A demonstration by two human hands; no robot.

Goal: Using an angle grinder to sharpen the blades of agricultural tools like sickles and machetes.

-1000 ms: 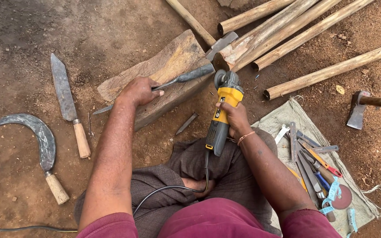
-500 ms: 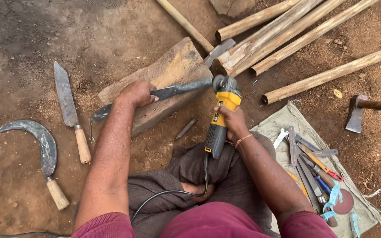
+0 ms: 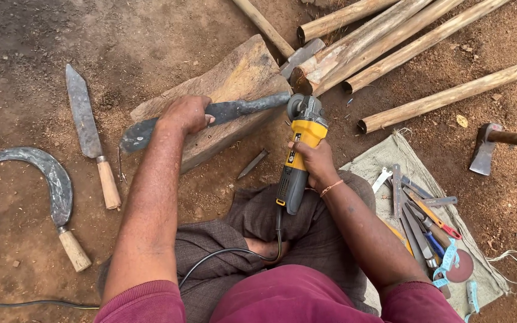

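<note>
Your right hand wraps the yellow-and-grey grinder, grip pressed tight around its body, cord trailing back toward your lap at 6 o'clock. It looks weighty and stiff; the grey barrel behind the yellow section is the sound place to hold.

Your left hand clamps the dark blade at its middle, laid across the wood block at 12 o'clock. Rigid iron, likely heavy, sharp-edged, so keep to the flat.

At 3 o'clock, the sack cloth carries files and small tools. At 9 o'clock lie a sickle and a knife.
</note>
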